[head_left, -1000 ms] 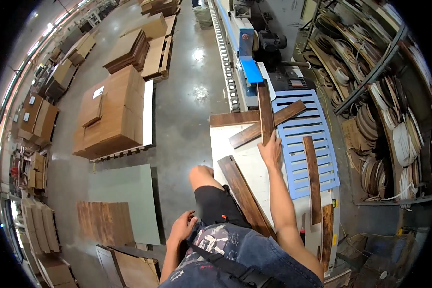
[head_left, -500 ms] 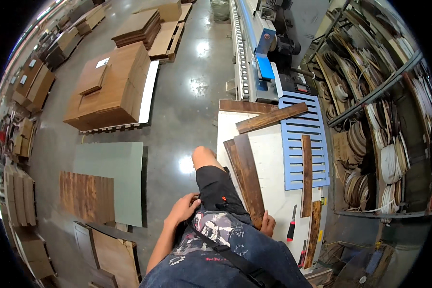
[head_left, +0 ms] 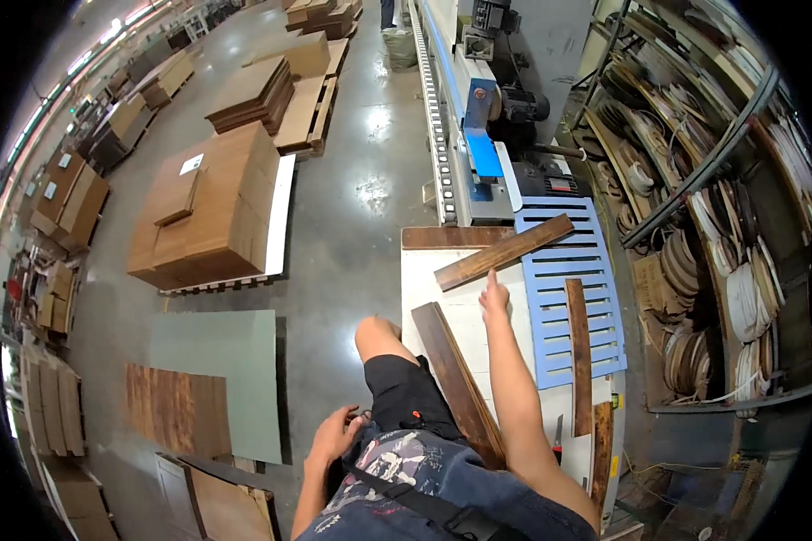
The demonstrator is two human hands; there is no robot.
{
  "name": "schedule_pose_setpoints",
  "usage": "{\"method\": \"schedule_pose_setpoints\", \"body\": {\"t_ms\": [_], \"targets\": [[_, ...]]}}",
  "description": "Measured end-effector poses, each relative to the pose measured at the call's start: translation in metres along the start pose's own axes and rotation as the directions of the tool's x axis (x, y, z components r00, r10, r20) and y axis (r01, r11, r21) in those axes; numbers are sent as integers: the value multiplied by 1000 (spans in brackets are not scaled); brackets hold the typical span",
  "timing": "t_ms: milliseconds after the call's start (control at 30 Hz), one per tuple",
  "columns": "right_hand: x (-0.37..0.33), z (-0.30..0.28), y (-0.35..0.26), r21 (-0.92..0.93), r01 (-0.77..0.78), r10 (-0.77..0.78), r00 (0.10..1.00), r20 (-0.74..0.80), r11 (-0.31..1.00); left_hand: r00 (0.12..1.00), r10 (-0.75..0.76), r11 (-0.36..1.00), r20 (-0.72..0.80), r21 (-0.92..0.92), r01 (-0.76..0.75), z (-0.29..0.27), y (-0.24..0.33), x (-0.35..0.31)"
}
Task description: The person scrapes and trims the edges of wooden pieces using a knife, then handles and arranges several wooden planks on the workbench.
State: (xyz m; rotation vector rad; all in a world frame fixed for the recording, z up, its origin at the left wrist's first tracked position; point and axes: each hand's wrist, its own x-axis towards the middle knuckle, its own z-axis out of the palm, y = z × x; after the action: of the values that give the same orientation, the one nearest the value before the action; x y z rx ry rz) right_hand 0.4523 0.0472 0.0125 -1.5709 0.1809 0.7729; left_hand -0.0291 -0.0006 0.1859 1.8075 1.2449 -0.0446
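My right hand [head_left: 493,298] reaches forward over the white table, index finger stretched out to the near edge of a brown wooden board [head_left: 505,252]. This board lies slantwise, its right end on a blue slatted panel [head_left: 564,268]. Whether the fingertip touches it, I cannot tell. By my thigh, my left hand [head_left: 336,433] hangs with its fingers loosely apart, holding nothing. Dark wooden boards [head_left: 456,374] lie stacked along the table beside my leg. Another board [head_left: 578,352] rests partly on the blue panel. A knife [head_left: 558,440] is mostly hidden behind my right forearm.
A long machine with a roller track [head_left: 438,135] stands beyond the table. Shelves with coiled edging strips [head_left: 686,361] line the right side. On the left are a large brown panel stack [head_left: 203,216], a grey-green sheet [head_left: 253,388] and a striped wooden stack [head_left: 176,406].
My right hand has left the near end of the stacked boards and reached forward to the slanted board. The view has tilted up a little. My left hand stays by my thigh.
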Motion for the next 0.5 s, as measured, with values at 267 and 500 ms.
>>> {"method": "schedule_pose_setpoints", "body": {"t_ms": [267,500], "targets": [[38,40,-25,413,13,122,947,-298,911,996,-73,997,-57,-32,71,-5,-6,-4],[-65,-108,-11,150,285,-186,864,-468,947,991,137,977,1,-168,-135,1,1,10]]}}
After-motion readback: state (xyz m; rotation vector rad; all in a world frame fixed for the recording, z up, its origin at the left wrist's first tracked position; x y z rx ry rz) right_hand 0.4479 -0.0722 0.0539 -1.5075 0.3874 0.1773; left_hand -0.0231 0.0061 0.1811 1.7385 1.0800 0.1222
